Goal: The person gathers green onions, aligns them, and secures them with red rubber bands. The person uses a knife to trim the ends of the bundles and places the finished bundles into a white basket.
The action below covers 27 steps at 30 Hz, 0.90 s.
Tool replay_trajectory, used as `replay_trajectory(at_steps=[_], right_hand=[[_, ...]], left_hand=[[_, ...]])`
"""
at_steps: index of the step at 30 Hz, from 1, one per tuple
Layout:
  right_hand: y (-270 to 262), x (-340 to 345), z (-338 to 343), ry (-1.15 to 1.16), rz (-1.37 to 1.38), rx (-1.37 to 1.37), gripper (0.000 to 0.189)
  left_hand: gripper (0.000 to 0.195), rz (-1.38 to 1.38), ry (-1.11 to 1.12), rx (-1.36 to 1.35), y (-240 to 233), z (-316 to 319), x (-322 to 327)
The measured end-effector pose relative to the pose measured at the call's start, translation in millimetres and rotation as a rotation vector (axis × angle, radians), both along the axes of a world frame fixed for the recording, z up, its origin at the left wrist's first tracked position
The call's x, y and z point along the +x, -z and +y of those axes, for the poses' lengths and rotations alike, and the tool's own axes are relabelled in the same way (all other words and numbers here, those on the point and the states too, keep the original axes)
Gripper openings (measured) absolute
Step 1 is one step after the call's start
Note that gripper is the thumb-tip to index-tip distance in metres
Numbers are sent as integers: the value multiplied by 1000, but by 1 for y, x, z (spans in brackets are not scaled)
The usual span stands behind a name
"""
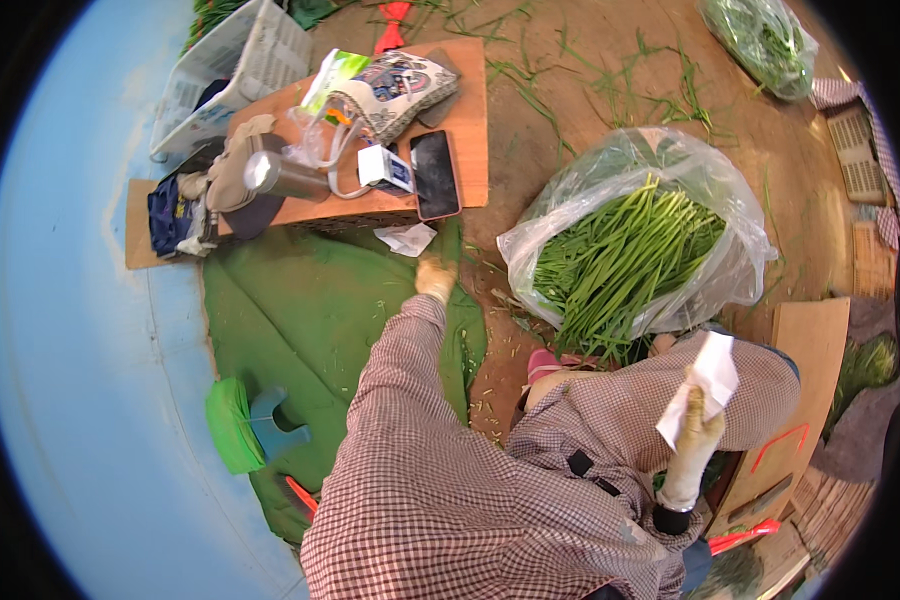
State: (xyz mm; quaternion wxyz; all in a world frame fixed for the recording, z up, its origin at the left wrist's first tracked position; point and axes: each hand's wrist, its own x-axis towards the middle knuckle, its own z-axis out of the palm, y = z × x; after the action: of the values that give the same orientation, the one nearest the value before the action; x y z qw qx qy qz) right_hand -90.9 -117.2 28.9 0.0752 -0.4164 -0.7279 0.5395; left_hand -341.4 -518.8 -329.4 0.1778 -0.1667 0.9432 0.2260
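My left hand (436, 277), in a pale glove, reaches over the edge of the green cloth, just below a crumpled white paper (406, 238); blur hides whether its fingers hold anything. My right hand (696, 435), also gloved, holds a folded white paper (711, 375) above my checked garment. A clear plastic bag (746, 225) of long green leafy stalks (630, 255) stands open before me. On the orange-brown board lie a smartphone (436, 176), a small white box (385, 169) and a metal flask (285, 177).
A patterned cloth bag (394, 90) and a cap rest on the board (471, 112). A white crate (270, 60) stands behind. The green cloth (285, 300) covers ground beside a blue wall (67, 262). Another filled plastic bag (765, 49) lies at upper right, near a wooden board (810, 360).
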Motion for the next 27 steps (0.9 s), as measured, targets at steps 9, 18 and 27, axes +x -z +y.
replay_trajectory(at_steps=[9, 18, 27], right_hand=[[-40, 16, 12, 173, 101, 52, 35], [-30, 17, 18, 168, 129, 130, 36], [-44, 11, 0, 144, 121, 95, 23]], left_hand=[[44, -282, 95, -196, 78, -44, -53], [22, 333, -509, 809, -52, -23, 17], [41, -74, -434, 1852, -189, 106, 55]])
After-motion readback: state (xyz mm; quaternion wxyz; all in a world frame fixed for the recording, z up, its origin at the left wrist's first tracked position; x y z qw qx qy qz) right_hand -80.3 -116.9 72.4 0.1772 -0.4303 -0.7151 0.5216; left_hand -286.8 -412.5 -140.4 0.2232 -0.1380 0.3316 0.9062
